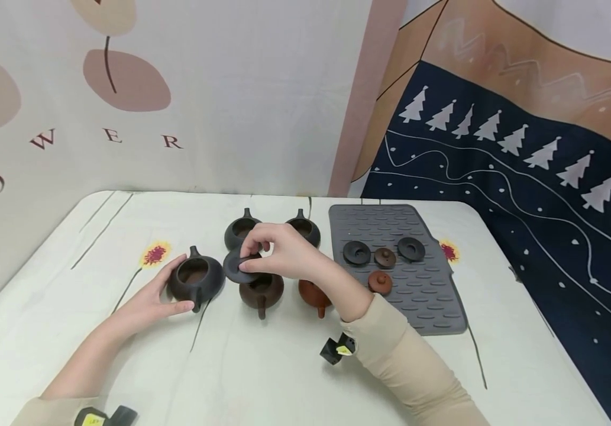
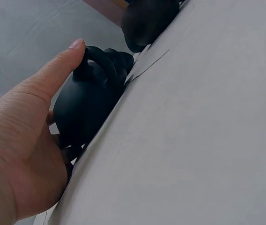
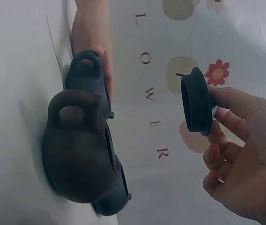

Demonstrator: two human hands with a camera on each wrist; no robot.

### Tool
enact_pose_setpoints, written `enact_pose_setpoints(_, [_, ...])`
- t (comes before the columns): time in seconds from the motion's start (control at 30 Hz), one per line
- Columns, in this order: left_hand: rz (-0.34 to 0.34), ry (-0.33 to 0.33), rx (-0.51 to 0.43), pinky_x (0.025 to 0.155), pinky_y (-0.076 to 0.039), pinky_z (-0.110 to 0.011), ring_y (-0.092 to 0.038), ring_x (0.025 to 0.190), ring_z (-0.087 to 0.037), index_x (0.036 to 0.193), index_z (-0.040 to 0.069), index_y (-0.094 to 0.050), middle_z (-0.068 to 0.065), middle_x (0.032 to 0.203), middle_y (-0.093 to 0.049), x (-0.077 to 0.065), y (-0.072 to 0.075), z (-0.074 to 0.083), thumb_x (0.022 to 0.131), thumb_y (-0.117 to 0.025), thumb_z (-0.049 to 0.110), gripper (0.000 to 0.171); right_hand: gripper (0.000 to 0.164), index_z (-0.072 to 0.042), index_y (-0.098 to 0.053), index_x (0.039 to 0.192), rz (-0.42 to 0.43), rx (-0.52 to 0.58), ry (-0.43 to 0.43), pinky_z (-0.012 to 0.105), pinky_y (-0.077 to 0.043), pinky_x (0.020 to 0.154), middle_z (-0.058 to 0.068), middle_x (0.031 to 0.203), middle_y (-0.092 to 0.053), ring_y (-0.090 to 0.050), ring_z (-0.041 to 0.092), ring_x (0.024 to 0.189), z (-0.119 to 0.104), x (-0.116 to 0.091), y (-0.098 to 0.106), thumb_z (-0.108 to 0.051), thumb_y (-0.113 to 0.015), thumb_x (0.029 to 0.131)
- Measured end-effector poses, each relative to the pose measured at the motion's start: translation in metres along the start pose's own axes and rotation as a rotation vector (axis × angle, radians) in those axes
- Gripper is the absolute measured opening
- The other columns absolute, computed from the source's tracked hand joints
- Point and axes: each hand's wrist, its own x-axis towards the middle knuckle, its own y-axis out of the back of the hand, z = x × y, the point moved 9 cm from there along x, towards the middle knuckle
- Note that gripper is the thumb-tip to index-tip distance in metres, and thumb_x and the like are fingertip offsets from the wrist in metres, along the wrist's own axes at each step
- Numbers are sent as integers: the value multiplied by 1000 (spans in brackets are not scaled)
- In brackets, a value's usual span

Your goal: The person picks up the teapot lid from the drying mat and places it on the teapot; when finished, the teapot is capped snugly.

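Observation:
In the head view my right hand (image 1: 286,251) pinches a dark round teapot lid (image 1: 233,270) by its top. The right wrist view shows this lid (image 3: 197,102) tilted on edge, well apart from the pots. My left hand (image 1: 148,305) holds a lidless black teapot (image 1: 210,281) standing on the table. In the left wrist view the thumb lies at the handle of that teapot (image 2: 84,110), and the fingers pass behind its body. Right of it, a brown teapot (image 1: 262,291) stands under the lid and my right hand, its opening partly hidden.
Two dark open teapots, one at the back left (image 1: 235,235) and one at the back right (image 1: 313,234), stand behind. A reddish teapot (image 1: 313,294) is partly under my right forearm. The grey mat (image 1: 427,307) at right bears several lids, including an orange-brown lid (image 1: 380,283).

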Motion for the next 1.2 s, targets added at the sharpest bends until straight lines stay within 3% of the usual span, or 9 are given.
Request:
enact_pose_setpoints(0.33, [-8,34,18,101,-13,-69,-9,139,-46,155,12,-11,-24,154,-15,1,-3,-2,82,-77,22,99,8,-16,-70,85,-12,-17,-23,22,-39,68,-7,84,-58,-46,11,77,8,20,-20,-17,-77,82])
enact_pose_setpoints(0.9, [-26,24,16,101,-14,-70,-9,138,-47,155,13,-8,-26,154,-12,3,-2,-2,84,-75,24,98,8,-17,-70,87,-17,-54,-104,17,-41,63,-9,85,-58,-48,8,71,19,53,-40,-22,-76,84])
enact_pose_setpoints(1.2, [-28,43,10,99,-14,-71,-8,138,-48,155,11,-6,-26,154,-11,1,-1,-4,84,-75,24,100,8,-19,-70,85,-34,-55,-136,15,-40,67,-11,83,-57,-48,5,76,31,66,-63,-24,-76,84])
